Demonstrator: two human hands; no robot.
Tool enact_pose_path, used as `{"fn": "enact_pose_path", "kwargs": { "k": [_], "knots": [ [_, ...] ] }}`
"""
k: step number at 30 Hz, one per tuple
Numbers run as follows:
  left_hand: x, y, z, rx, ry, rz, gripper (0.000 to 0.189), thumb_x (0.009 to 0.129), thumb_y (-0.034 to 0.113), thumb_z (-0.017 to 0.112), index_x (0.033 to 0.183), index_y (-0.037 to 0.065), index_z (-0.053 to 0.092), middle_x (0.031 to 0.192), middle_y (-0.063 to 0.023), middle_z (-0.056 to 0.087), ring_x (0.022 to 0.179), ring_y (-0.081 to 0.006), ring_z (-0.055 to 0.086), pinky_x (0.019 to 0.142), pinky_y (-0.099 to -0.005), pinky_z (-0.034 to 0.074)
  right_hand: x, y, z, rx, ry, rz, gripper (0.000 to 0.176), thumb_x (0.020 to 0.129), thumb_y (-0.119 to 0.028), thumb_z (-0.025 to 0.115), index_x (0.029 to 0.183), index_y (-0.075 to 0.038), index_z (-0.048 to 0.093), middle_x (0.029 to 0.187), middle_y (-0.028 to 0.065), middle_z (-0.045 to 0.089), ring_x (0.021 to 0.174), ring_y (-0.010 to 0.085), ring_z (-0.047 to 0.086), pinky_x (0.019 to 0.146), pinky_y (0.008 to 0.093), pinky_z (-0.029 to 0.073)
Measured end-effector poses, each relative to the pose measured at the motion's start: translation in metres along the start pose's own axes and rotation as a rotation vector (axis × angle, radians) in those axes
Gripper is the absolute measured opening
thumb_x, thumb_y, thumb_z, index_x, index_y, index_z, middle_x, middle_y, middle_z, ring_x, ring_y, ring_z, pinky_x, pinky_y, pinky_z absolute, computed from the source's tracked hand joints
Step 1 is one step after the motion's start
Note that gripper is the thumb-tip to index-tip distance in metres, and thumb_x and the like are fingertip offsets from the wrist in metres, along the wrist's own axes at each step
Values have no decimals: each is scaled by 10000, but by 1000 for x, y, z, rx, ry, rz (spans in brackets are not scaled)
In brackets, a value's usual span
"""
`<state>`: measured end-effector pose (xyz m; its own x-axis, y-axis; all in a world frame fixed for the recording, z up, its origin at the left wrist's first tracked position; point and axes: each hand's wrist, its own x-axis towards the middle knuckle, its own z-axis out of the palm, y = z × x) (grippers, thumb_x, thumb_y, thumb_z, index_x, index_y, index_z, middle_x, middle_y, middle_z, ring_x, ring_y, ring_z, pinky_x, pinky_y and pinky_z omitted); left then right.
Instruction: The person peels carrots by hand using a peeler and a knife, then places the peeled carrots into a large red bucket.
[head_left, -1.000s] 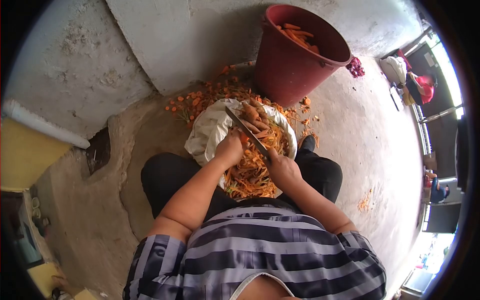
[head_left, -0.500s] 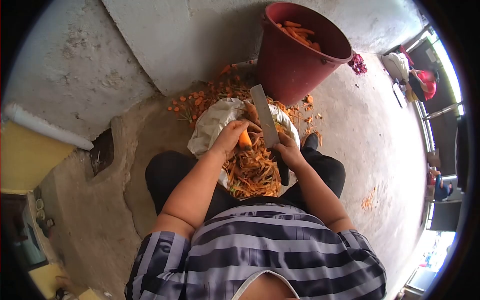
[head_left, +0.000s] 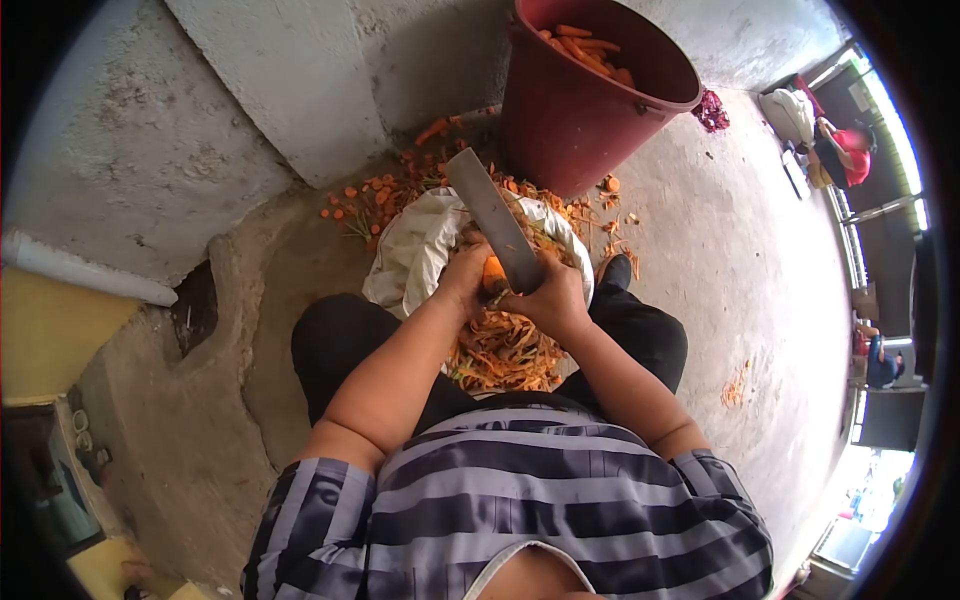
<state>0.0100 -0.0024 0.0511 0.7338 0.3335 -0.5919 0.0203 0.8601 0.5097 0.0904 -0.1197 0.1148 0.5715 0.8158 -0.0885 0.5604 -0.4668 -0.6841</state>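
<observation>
My left hand is closed around an orange carrot, whose cut end points toward me. My right hand grips a wide knife; its handle is hidden in the hand. The blade lies against the right side of the carrot and its tip points up and to the left. Both hands are close together over a white sack with its mouth rolled open. Orange peelings fill the sack below the hands.
A red bucket holding carrots stands beyond the sack by the wall. Carrot slices and scraps lie on the floor around it. A person sits at the far right beside a white bag.
My right hand has moved left toward my left hand, bringing the knife blade onto the carrot. The blade now tilts further left. The view has shifted slightly.
</observation>
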Motion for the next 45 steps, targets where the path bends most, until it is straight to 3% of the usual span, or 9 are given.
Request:
{"fn": "enact_pose_path", "kwargs": {
  "k": [9, 13, 16, 18, 24, 29, 33, 36, 45],
  "knots": [
    [6, -8, -4, -124, 35, 55, 279, 815, 168, 464, 1070, 60, 499, 921, -77, 570, 735, -181, 592, 661, -306, 499, 10, -2, 19, -341, -11, -27, 690, 516, -523, 748, 938, -11, 561, 727, 164, 613, 675, 288, 613, 635, 352, 483],
    [7, -11, -7, -62, 82, -41, 287, 863, 261, 429, 1038, 54, 527, 871, -67, 568, 698, -164, 574, 636, -275, 475, 11, 26, 33, -21, -18, 2, 606, 622, -484, 709, 914, 23, 549, 615, 108, 573, 561, 232, 581, 547, 327, 468],
    [-6, 4, -11, 585, 32, 83, 420, 890, 430, 372, 965, 49, 534, 834, -37, 558, 695, -118, 546, 614, -236, 469, 13, 33, 19, 583, -119, 138, 509, 750, -445, 637, 854, 44, 545, 553, 34, 503, 489, 92, 478, 442, 237, 398],
    [-20, 10, -7, 624, -172, 217, 432, 848, 447, 490, 1017, 54, 550, 842, -10, 560, 716, -70, 532, 578, -189, 439, 17, 44, 3, 788, -350, 350, 553, 729, -438, 659, 922, 74, 579, 695, 109, 597, 616, 139, 562, 549, 270, 450],
    [-35, 12, -6, 653, -375, 431, 331, 826, 240, 599, 1080, 35, 540, 926, -14, 570, 838, -75, 546, 650, -217, 466, 5, 20, -5, 302, -49, -35, 481, 758, -364, 641, 952, 71, 576, 730, 126, 614, 660, 151, 575, 601, 291, 456],
    [-23, -5, -11, 721, -240, 767, 239, 795, 76, 617, 1010, 25, 525, 962, -36, 552, 868, -110, 549, 741, -246, 466, -2, 12, 7, 395, -6, 109, 458, 800, -393, 584, 776, 63, 549, 582, 72, 531, 490, 122, 487, 454, 284, 383],
    [-26, -2, -9, 950, -138, 990, 242, 741, 15, 653, 920, 32, 491, 953, -57, 543, 868, -137, 549, 765, -253, 456, 3, 26, 6, 576, -77, 345, 526, 710, -439, 672, 795, 72, 575, 623, 97, 586, 600, 196, 580, 584, 326, 466],
    [-36, 4, -4, 991, -95, 1006, 260, 718, 7, 669, 892, 34, 479, 950, -73, 540, 861, -155, 549, 769, -272, 453, 4, 27, 0, 160, 145, 19, 605, 625, -486, 720, 813, 71, 576, 632, 128, 595, 618, 221, 599, 599, 330, 469],
    [-23, 0, -9, 998, -135, 1062, 286, 695, 38, 699, 889, 31, 488, 937, -70, 569, 854, -171, 553, 770, -284, 447, 10, 22, -6, -41, 121, 25, 638, 588, -516, 725, 885, 34, 594, 686, 165, 610, 667, 271, 616, 614, 359, 470]
  ]
}}
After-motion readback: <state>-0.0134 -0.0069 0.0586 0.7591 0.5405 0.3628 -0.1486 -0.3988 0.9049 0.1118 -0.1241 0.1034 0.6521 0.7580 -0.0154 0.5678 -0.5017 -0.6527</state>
